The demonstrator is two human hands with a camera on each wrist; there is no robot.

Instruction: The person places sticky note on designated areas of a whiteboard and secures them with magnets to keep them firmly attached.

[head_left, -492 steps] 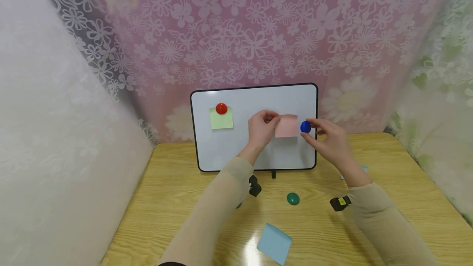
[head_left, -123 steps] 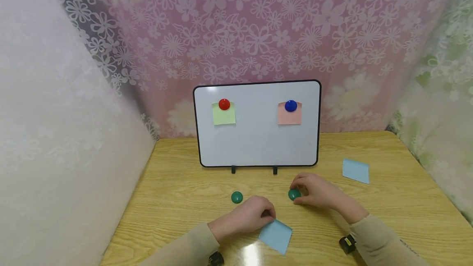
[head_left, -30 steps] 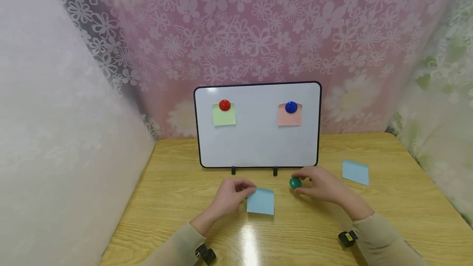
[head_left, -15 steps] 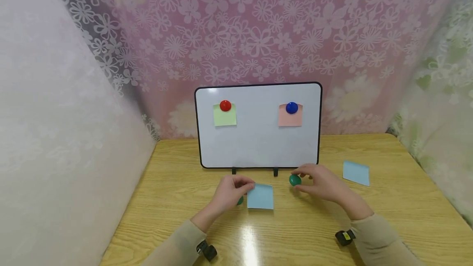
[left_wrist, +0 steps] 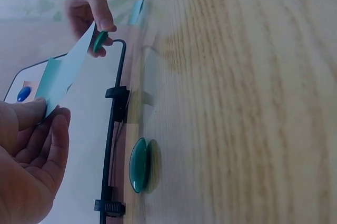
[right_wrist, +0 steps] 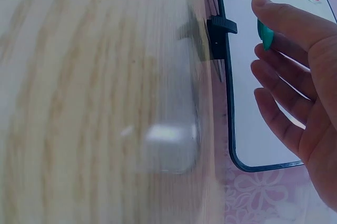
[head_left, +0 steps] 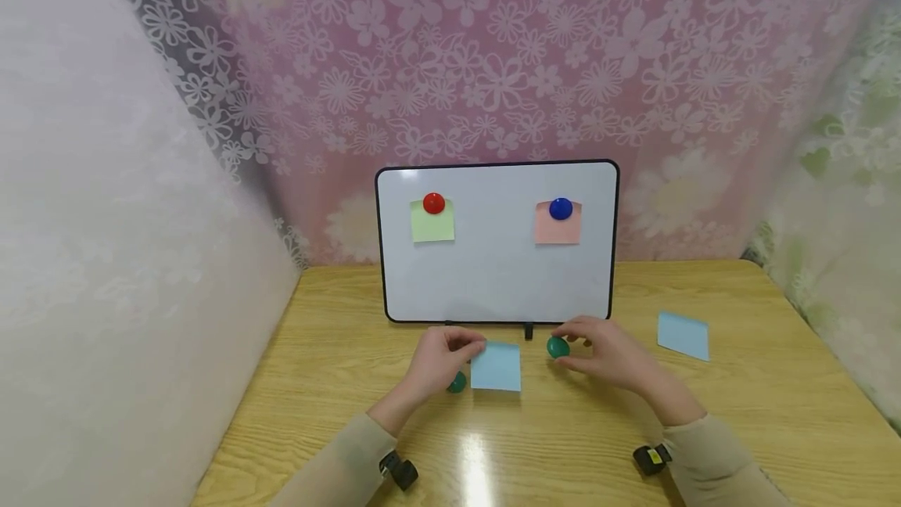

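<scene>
My left hand (head_left: 435,364) pinches a blue sticky note (head_left: 496,367) by its upper left corner, holding it above the table in front of the whiteboard (head_left: 496,280). Between thumb and fingers of my right hand (head_left: 611,354) is a green round magnet (head_left: 558,347), also off the table. In the left wrist view the held note (left_wrist: 66,74) hangs between the two hands. A second green magnet (left_wrist: 138,165) lies on the table below my left hand; in the head view that hand partly covers it.
On the board a red magnet (head_left: 433,203) holds a green note (head_left: 432,229), and a blue magnet (head_left: 561,209) holds a pink note (head_left: 558,231). Another blue note (head_left: 683,336) lies on the wooden table (head_left: 563,444) at right. Small black feet (head_left: 529,331) support the board.
Since about four seconds ago, both hands have lifted the blue note and the green magnet off the table and moved toward the board. Earlier, the blue magnet went onto the pink note.
</scene>
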